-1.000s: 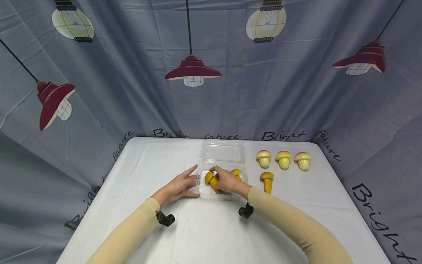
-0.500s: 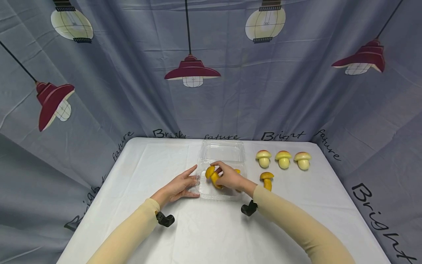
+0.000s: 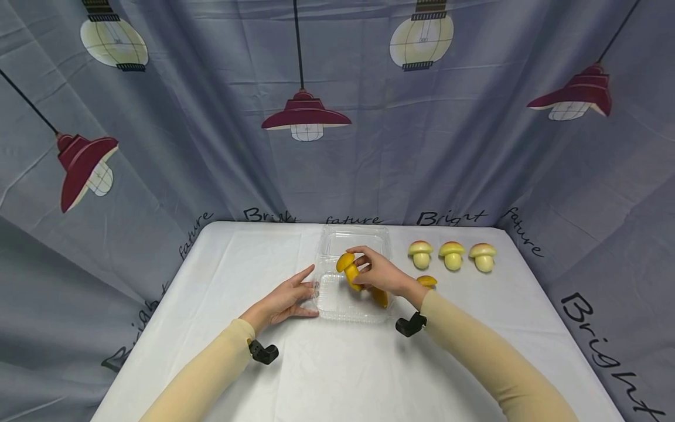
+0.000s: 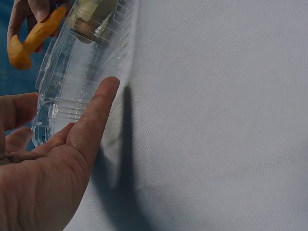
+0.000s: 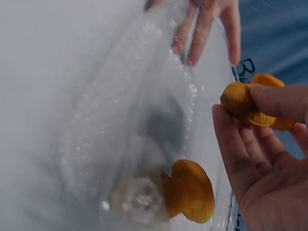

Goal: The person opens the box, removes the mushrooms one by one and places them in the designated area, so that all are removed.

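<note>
My right hand (image 3: 381,272) pinches an orange-yellow toy mushroom (image 3: 346,264) by its stem, raised above the clear plastic clamshell box (image 3: 337,305). In the right wrist view the thumb and fingertips meet around the stem of that mushroom (image 5: 238,98). A second orange mushroom (image 5: 192,191) lies in the box's right side, and the head view shows it partly behind my right hand. My left hand (image 3: 289,298) rests against the box's left wall with its fingers spread and straight; the left wrist view shows this hand (image 4: 57,163) along the box's edge.
Three pale yellow mushrooms with reddish-tinged caps, the nearest one (image 3: 420,255) among them, stand in a row at the back right. Below them another orange mushroom (image 3: 426,282) is partly covered by my right forearm. The box's lid (image 3: 353,237) lies folded back towards the curtain.
My right hand has lifted the orange mushroom out of the box's left part and moved it up and to the right. The left hand has stayed at the box's side.
</note>
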`<state>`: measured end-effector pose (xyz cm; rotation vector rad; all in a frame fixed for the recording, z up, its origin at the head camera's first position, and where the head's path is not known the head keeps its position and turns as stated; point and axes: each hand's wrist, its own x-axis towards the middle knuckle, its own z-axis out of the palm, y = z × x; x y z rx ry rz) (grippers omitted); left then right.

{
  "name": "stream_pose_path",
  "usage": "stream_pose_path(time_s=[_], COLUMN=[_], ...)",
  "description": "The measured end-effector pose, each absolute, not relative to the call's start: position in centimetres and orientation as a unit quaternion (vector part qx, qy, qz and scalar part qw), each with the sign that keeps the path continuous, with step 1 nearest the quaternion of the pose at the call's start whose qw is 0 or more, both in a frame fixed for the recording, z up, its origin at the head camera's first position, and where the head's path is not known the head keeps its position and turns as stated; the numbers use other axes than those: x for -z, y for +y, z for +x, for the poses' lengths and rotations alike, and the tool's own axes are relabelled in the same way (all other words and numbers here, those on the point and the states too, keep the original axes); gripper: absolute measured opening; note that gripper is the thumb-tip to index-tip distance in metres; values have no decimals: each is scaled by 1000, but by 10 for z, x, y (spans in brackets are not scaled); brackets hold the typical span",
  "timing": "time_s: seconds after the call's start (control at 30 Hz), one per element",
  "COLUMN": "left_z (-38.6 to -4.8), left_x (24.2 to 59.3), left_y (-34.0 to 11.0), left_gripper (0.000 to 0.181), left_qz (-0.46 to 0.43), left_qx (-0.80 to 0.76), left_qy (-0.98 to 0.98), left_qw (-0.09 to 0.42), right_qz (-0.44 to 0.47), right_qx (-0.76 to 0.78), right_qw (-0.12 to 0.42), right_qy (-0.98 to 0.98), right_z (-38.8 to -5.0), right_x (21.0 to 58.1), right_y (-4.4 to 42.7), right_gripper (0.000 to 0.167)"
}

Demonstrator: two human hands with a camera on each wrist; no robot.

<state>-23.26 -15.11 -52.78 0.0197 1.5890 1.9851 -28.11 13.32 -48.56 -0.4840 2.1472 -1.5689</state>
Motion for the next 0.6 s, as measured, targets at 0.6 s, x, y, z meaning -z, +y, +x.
stream_pose_path(time_s=[0.6], left_z=[-233], left_x=[529], left_y=[-152], left_gripper=[78], left_qz=[31], left_qx=[-747], left_qy=[593], left_qw=[297], right_qz=[-177], right_qx=[634], right_qw=[240], right_qy=[713], right_z=[-294], right_x=[475], right_y=[168], right_gripper=[72])
